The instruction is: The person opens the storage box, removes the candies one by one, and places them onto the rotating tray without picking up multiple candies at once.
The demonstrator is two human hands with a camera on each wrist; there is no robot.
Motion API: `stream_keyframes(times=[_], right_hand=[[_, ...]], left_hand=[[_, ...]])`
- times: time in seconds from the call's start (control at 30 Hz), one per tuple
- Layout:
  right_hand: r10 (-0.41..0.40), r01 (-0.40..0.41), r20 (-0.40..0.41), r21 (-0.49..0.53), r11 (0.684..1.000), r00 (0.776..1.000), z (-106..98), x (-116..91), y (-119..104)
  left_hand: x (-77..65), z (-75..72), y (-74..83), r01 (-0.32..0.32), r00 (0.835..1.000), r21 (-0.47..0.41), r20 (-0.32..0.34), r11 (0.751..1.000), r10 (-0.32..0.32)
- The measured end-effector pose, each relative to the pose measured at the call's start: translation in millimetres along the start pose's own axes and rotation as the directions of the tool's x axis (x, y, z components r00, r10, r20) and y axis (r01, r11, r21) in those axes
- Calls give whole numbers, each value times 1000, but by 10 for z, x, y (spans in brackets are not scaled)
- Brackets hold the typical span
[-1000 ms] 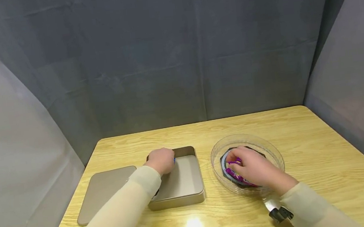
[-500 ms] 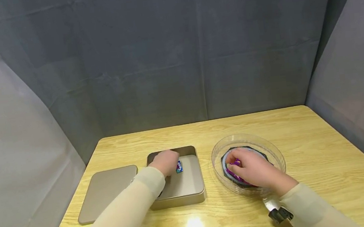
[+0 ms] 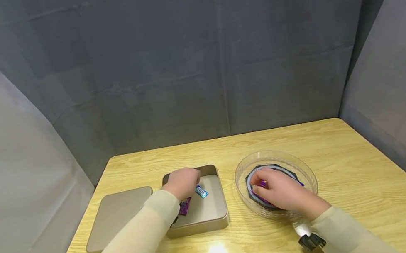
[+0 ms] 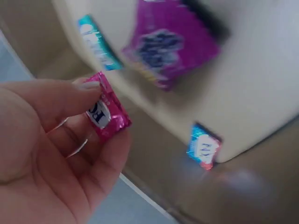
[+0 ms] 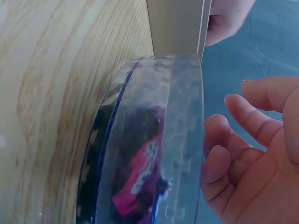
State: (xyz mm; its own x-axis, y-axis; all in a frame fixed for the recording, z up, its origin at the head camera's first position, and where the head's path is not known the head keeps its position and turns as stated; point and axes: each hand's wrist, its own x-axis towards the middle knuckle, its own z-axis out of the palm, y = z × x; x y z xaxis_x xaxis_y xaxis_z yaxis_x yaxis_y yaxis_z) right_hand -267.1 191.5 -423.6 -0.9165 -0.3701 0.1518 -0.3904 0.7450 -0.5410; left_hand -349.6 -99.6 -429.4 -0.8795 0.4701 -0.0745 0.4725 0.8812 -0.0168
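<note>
My left hand (image 3: 182, 183) is inside a metal tin (image 3: 199, 228). In the left wrist view its thumb and fingers pinch a small pink wrapped candy (image 4: 110, 112). On the tin's floor lie a purple candy packet (image 4: 170, 46), a teal wrapped candy (image 4: 97, 43) and a blue-and-red one (image 4: 204, 145). Over a clear round bowl (image 3: 309, 176) my right hand (image 3: 279, 186) hovers, fingers loosely bent with nothing between them in the right wrist view. Through the bowl's wall a pink wrapper (image 5: 135, 179) and darker purple wrappers show, partly blurred.
The tin's flat lid (image 3: 117, 219) lies left of the tin, partly behind the left sleeve (image 3: 137, 242). All stands on a wooden table (image 3: 329, 145), with a dark curtain (image 3: 164, 85) behind and grey cloth at both sides.
My left hand has shifted slightly to the right and back within the tin, uncovering a blue candy and the purple packet. My right hand has hardly moved above the bowl.
</note>
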Motion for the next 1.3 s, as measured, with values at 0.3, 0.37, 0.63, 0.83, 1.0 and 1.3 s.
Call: stream_keyframes(times=[0.3, 0.37, 0.63, 0.83, 1.0, 1.3], right_hand=[[-38, 39, -13, 9, 999, 999, 43, 13, -20], [-50, 50, -11, 22, 999, 999, 49, 12, -30], [-53, 53, -20, 25, 998, 998, 51, 2, -92], [-35, 36, -9, 52, 998, 999, 45, -14, -197], [-61, 60, 3, 84, 995, 998, 62, -41, -306], [-86, 79, 40, 148, 986, 995, 108, -75, -437]], left_hand=[[-224, -319, 81, -47, 996, -146, -82, 988, 36], [-280, -390, 112, -67, 993, -177, -104, 982, 49], [-487, -563, 246, -135, 978, -281, -192, 950, 82], [-608, -568, 369, -178, 966, -387, -245, 905, 85], [-657, -510, 506, -211, 963, -478, -251, 853, 97], [-669, -412, 742, -281, 937, -465, -321, 840, 136]])
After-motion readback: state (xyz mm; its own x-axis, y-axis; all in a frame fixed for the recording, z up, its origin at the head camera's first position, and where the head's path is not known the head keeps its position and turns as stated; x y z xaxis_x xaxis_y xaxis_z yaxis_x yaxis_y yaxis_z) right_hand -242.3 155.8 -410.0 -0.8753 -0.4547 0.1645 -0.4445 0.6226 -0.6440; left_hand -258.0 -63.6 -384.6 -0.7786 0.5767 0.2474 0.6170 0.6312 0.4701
